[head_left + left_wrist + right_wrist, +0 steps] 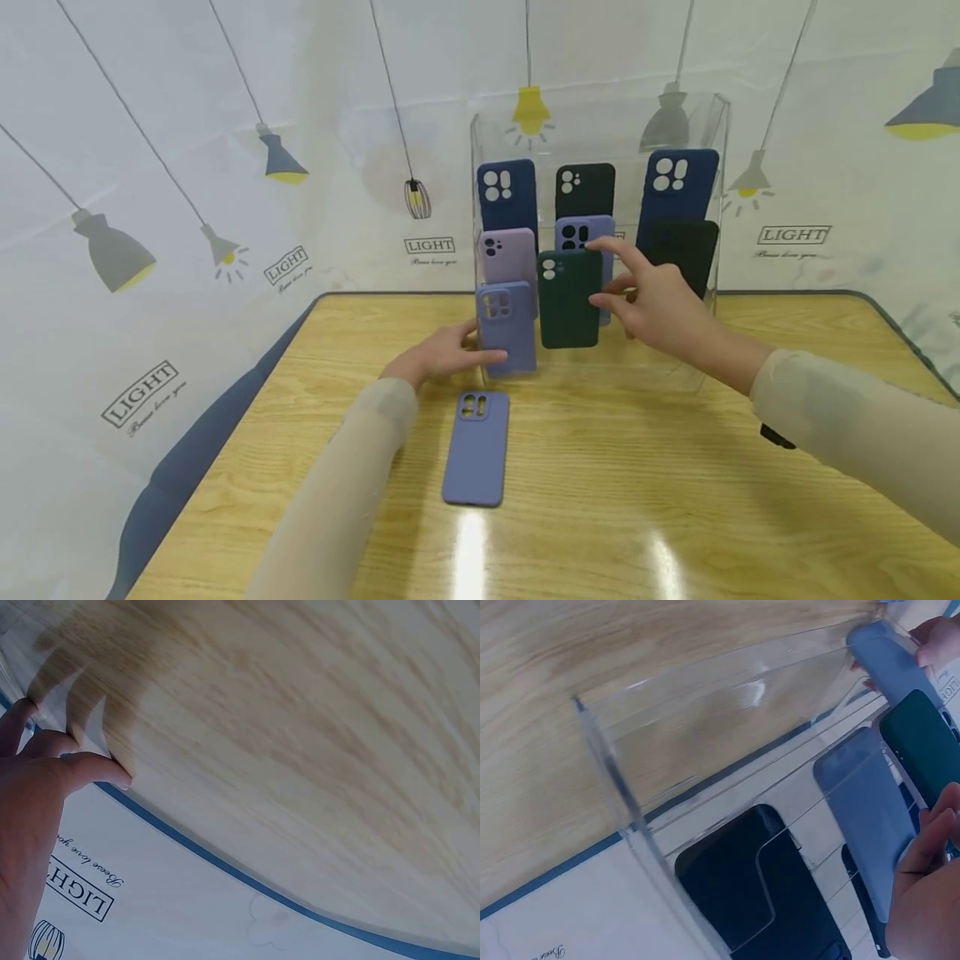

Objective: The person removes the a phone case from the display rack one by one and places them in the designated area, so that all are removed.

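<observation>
My right hand [663, 310] pinches a dark green phone case [568, 308] by its right edge, thumb at the side and index finger at the top corner. The case stands before the middle column of a clear tiered display stand [604, 765], overlapping a periwinkle case [606, 267] behind it. At the stand's lower left corner, my left hand [444, 352] grips the side; its thumb lies across the front of another periwinkle case [510, 329] and its fingers reach behind. From the left wrist, the left hand's fingertips [124, 781] show over the wood, with the stand mostly out of that view.
A loose periwinkle case [477, 458] lies on the wooden table [637, 483] in front of the stand. Navy cases [510, 200] fill the upper left and upper right, a black case [585, 190] the upper middle. A lilac case [508, 257] and a dark case [686, 250] sit lower.
</observation>
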Tool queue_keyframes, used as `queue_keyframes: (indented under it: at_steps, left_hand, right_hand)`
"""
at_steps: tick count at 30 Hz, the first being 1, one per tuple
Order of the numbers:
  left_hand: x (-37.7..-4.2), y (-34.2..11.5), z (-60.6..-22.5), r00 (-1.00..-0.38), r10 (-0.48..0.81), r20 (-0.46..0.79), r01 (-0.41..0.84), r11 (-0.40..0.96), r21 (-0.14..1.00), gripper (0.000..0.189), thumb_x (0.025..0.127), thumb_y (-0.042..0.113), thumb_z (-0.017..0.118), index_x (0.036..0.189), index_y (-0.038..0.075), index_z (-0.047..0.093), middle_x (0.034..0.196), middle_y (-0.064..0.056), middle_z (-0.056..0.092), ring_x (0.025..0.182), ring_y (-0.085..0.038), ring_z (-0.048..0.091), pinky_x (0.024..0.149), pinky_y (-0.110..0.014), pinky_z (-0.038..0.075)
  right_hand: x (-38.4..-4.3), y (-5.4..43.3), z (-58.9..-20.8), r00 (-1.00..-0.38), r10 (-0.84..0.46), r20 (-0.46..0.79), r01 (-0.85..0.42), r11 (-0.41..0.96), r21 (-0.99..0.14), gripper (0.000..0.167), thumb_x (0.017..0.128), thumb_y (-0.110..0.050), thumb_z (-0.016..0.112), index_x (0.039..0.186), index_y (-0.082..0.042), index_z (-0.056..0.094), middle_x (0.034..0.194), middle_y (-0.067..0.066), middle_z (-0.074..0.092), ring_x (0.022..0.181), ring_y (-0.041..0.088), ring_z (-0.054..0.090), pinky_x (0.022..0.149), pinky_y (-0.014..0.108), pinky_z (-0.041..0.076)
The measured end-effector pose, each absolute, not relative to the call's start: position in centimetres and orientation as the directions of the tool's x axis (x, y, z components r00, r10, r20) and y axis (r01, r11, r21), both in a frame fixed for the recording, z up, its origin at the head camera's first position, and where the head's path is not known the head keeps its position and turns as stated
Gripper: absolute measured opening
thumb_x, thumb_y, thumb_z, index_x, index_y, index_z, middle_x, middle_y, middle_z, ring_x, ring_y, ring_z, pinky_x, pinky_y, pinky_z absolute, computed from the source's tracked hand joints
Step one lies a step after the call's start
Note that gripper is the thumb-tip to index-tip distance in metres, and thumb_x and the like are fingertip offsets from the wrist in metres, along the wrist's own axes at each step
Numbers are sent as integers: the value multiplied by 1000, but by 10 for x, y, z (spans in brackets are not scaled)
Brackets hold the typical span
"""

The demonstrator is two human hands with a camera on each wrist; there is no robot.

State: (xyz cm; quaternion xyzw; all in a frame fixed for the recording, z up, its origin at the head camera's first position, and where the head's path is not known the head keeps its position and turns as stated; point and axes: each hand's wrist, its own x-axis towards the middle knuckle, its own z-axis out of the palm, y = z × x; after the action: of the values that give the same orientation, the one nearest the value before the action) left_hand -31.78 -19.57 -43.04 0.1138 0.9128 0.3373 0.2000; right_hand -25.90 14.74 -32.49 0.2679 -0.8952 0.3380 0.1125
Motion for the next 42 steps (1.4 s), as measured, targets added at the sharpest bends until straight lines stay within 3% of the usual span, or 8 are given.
queue_keyframes:
  at_steps: [8, 16, 21, 26, 31, 35, 42]
  left_hand:
    - [-318, -196, -431, -893, 340, -293, 64, 743, 666, 119, 75, 90, 70, 170, 39, 22, 170, -11, 44, 158, -36, 41, 129, -60, 34]
    - [-318, -195, -430, -895, 338, -291, 67, 747, 662, 117, 76, 90, 69, 170, 39, 22, 169, -12, 45, 158, -36, 41, 129, -59, 35]
    - [-317, -194, -430, -901, 329, -284, 68, 752, 655, 116, 77, 89, 69, 170, 38, 23, 168, -12, 46, 158, -36, 40, 128, -60, 35]
    - [-316, -194, -430, -904, 317, -286, 65, 765, 641, 117, 76, 91, 68, 170, 38, 23, 171, -10, 42, 160, -36, 38, 129, -61, 34]
    - [-315, -194, -430, -900, 316, -300, 48, 756, 653, 119, 76, 91, 69, 171, 37, 22, 170, -11, 43, 159, -36, 38, 129, -60, 34]
    - [-316, -194, -430, -897, 320, -305, 42, 749, 661, 120, 75, 91, 69, 171, 37, 21, 169, -11, 45, 158, -35, 40, 128, -59, 35]
    - [-315, -194, -430, -902, 328, -282, 63, 745, 664, 117, 78, 88, 70, 171, 34, 24, 168, -12, 47, 156, -35, 44, 127, -57, 38]
  right_hand:
    - [-248, 138, -322, -876, -391, 282, -472, 580, -664, 71, 102, -11, 73, 161, -28, 38, 98, 15, 82, 55, 22, 67, 53, 32, 55]
    - [-239, 126, -330, -928, -370, 53, -272, 571, -774, 75, 100, -13, 75, 162, -28, 35, 88, 10, 79, 55, 24, 62, 54, 35, 50]
    - [-233, 119, -345, -912, -404, -71, -161, 510, -845, 78, 100, -10, 75, 163, -25, 33, 74, 7, 73, 52, 22, 58, 53, 33, 49]
    - [-226, 112, -367, -892, -417, -173, -43, 460, -887, 80, 98, -6, 76, 164, -21, 33, 74, 10, 74, 50, 19, 56, 55, 32, 53]
    - [-221, 106, -390, -883, -396, -251, 35, 479, -877, 81, 94, -5, 79, 163, -15, 38, 68, 13, 71, 47, 16, 56, 54, 31, 52]
    - [-217, 102, -404, -874, -387, -293, 75, 489, -869, 81, 93, -4, 80, 163, -10, 40, 57, 8, 63, 44, 16, 55, 51, 30, 49]
    - [-211, 94, -414, -857, -377, -350, 126, 506, -853, 81, 91, -6, 82, 162, -6, 43, 52, 2, 57, 42, 15, 54, 49, 28, 48]
